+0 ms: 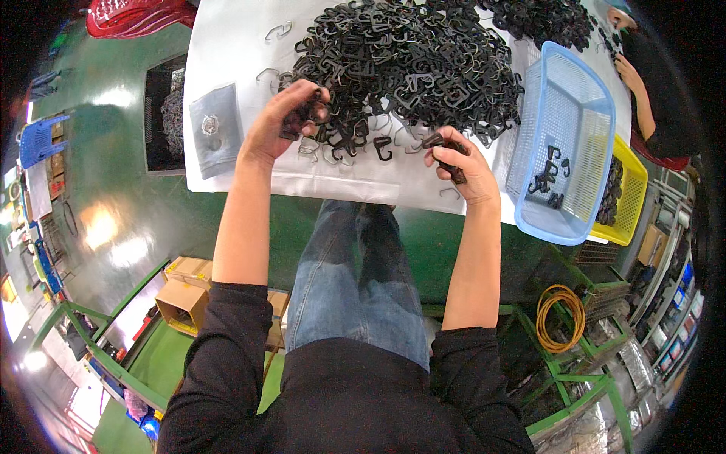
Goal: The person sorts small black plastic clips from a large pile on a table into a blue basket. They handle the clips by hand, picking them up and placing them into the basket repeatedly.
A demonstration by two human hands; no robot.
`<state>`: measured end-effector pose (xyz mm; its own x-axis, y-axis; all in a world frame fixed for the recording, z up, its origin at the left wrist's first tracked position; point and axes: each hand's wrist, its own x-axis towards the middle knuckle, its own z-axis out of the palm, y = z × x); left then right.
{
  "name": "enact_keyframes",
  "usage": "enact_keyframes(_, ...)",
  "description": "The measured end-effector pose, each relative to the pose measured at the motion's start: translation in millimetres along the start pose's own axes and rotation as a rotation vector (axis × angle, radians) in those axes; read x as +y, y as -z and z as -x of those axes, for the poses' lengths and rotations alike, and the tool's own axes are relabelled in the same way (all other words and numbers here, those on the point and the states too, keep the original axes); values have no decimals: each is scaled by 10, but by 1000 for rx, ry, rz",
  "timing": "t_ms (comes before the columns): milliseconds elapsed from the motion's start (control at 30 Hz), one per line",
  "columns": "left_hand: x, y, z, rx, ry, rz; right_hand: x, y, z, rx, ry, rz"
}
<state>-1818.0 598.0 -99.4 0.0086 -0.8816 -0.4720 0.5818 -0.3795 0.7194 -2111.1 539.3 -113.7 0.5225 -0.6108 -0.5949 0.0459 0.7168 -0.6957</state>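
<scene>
A large heap of black plastic hooks (408,64) covers the far middle of the white-covered table (340,185). My left hand (276,121), at the heap's near left edge, has its fingers curled round several black hooks (301,117). To the right, my right hand (467,166) is closed on black hooks (451,160), one sticking out past the thumb and fingertips. Between my hands a single black hook (383,147) lies apart on the table, near several thin clear hook-shaped pieces (344,155). How many hooks each hand holds is hidden by the fingers.
Right of the heap stands a light blue basket (522,198) with several black hooks inside. A yellow basket (639,178) sits beyond it. A clear plastic bag (215,125) lies at the table's left. Another person's hand (628,72) works at the far right.
</scene>
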Motion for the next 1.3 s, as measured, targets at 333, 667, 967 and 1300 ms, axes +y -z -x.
enact_keyframes(333,-321,215,-177,532,-368,-1008,258,-967,-824,395,236,1276)
enact_keyframes(667,-211,163,-238,390,-160,-923,0,-642,-735,356,111,798)
enact_keyframes(967,167,495,-95,-41,33,32,-212,-531,-388,-160,66,-191)
enact_keyframes(1300,-116,353,-133,504,-128,-1017,99,-1170,-860,552,68,1274)
